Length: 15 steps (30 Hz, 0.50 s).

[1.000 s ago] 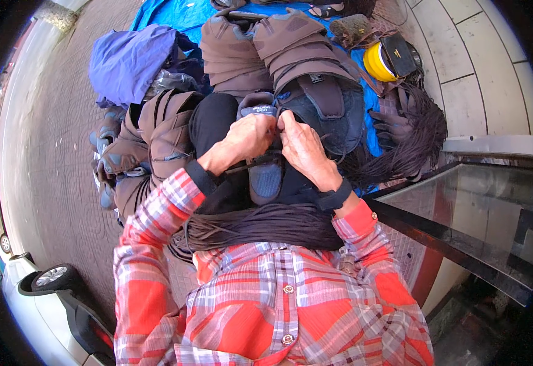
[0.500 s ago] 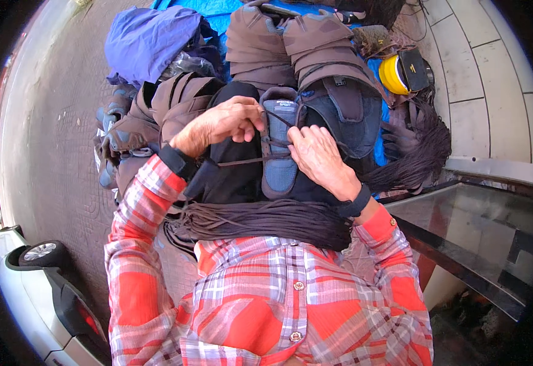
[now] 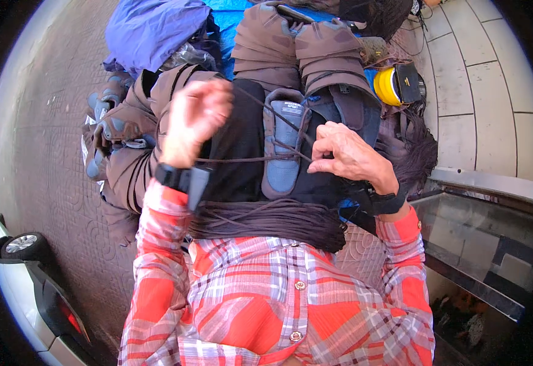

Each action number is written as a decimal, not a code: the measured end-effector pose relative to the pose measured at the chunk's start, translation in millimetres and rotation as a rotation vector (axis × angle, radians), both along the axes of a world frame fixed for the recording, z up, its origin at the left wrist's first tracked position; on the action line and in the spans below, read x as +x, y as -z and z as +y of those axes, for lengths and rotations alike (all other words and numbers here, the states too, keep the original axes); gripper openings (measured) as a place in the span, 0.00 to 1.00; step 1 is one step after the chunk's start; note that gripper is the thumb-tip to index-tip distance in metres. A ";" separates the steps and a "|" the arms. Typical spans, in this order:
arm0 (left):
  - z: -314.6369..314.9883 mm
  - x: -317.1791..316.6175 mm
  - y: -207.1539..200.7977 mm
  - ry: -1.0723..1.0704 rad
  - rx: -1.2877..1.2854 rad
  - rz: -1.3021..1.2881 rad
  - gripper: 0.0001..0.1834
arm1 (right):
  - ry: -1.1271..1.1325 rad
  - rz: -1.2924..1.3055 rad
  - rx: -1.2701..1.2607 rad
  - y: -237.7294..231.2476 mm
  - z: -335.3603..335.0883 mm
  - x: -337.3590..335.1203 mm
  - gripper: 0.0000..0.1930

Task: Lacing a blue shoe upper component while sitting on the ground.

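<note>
A blue-grey shoe upper (image 3: 280,177) lies on my dark-trousered lap, toe toward me, tongue pointing away. A dark shoelace (image 3: 251,96) runs from its eyelets to my left hand (image 3: 199,113), which is raised to the left, blurred, its fingers closed on the lace. To the right of the upper, my right hand (image 3: 348,152) pinches the lace between thumb and fingers. Another lace length stretches left across my lap. Close to my waist lies a thick bundle of brown laces (image 3: 266,219).
Stacked brown shoe uppers (image 3: 266,46) stand beyond my lap, with more uppers (image 3: 126,131) at left. A purple cloth (image 3: 150,36) lies far left. At right are a yellow round container (image 3: 387,86), dark laces (image 3: 422,143) and a glass-topped case (image 3: 467,226). A car (image 3: 28,293) stands lower left.
My left hand has lifted away to the left, drawing the lace out long. My right hand has moved right, off the shoe upper. The view has shifted slightly.
</note>
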<state>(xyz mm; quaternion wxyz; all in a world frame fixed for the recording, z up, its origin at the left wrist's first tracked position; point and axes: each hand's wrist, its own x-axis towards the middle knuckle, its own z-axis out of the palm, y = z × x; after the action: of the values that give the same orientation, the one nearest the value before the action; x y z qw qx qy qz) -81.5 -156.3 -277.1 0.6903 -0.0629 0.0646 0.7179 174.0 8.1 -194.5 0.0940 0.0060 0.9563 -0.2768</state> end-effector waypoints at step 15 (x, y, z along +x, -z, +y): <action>-14.3 -31.2 -212.5 -0.001 0.318 0.966 0.15 | 0.355 0.581 -1.073 -54.2 -33.8 -71.1 0.10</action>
<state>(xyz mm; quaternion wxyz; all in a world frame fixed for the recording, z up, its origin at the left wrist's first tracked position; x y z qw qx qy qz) -112.7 -170.6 -64.7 0.5825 0.3818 0.2664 0.6663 102.9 -25.7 -140.4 -0.2266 0.0411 0.6555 -0.7192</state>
